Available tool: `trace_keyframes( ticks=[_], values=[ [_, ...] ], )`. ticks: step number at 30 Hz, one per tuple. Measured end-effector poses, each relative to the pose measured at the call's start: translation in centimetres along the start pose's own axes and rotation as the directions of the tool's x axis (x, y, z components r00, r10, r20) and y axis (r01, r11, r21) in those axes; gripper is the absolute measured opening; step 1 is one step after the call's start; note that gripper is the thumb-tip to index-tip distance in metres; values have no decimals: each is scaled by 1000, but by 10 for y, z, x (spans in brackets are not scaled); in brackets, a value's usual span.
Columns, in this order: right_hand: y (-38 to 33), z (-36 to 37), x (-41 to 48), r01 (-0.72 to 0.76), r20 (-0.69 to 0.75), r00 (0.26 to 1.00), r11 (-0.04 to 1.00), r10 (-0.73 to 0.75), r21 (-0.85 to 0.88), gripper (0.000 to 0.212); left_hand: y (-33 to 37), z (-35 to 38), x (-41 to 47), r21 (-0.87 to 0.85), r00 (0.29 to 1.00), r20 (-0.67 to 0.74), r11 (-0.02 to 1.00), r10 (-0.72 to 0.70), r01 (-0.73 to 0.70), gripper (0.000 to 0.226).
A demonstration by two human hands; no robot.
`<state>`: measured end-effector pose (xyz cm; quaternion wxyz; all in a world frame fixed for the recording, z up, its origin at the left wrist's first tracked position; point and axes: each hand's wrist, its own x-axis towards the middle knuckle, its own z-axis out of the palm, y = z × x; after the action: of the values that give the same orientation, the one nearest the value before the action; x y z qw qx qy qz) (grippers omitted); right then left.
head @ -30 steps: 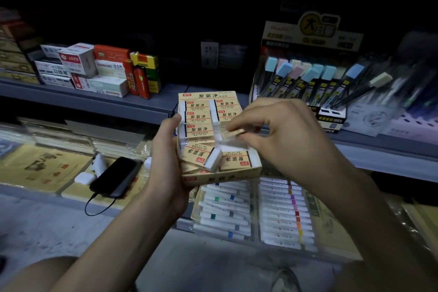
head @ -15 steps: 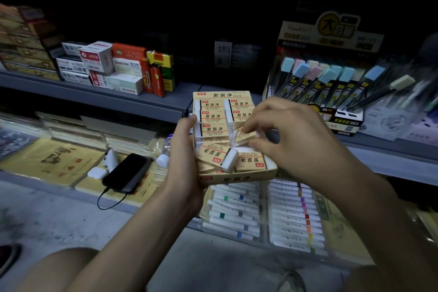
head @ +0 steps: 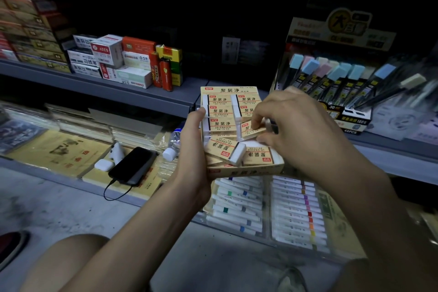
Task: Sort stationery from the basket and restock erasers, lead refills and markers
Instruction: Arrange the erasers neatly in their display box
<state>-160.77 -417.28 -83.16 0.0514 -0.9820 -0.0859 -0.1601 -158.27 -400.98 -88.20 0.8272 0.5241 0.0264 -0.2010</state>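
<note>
My left hand (head: 193, 149) grips the left side of a yellow eraser box (head: 246, 170), held up in front of the shelves. Inside it, 2B erasers in yellow sleeves lie in neat rows at the back, while two lie loose and askew at the front (head: 225, 149). The fingertips of my right hand (head: 294, 130) pinch one tilted eraser (head: 250, 131) in the box's right column. A lead refill display (head: 336, 78) with pastel caps stands on the shelf to the right. Trays of white markers (head: 294, 211) with coloured bands lie on the lower shelf under the box.
Small stationery boxes (head: 128, 61) are stacked on the grey shelf (head: 147, 95) at the left. A black phone (head: 132, 166) with its cable, a white charger and a small bottle (head: 173, 147) lie on yellow paper pads on the lower shelf. The floor below is grey concrete.
The view has shifted, so the shelf and box sit further right in frame. My right hand's fingers have kept working the same tilted eraser in the box; the left hand's grip is unchanged.
</note>
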Motion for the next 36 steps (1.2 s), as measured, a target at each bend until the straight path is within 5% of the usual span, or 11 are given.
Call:
trace_keyframes(
  ticks=[7,14,17,23,26,32,36],
  values=[
    [-1,3,1,-60,38,997,998,60,-21,9,1,0,-1,-34,1000,-13,999,-11,11,52],
    [-19,-13,-6,-158,61,987,930,145,333,39,2,-1,0,-15,1000,-16,1000,-16,16,58],
    [-33,-19,-10,-173,171,977,947,129,270,55,2,-2,1,-29,1000,-4,999,-24,24,61],
    [-34,-17,-10,-114,116,989,967,89,229,35,1,-2,2,-28,1000,-1,999,-25,25,58],
    [-30,-16,-12,-136,87,990,930,112,343,30,1,-4,2,-23,999,-8,999,-33,33,60],
    [-4,-14,-3,-134,12,978,589,206,797,20,0,-4,2,-2,1000,-17,1000,-24,24,59],
    [5,-11,1,-203,157,938,123,311,971,8,0,-3,2,1,1000,-21,1000,-18,18,58]
  ],
)
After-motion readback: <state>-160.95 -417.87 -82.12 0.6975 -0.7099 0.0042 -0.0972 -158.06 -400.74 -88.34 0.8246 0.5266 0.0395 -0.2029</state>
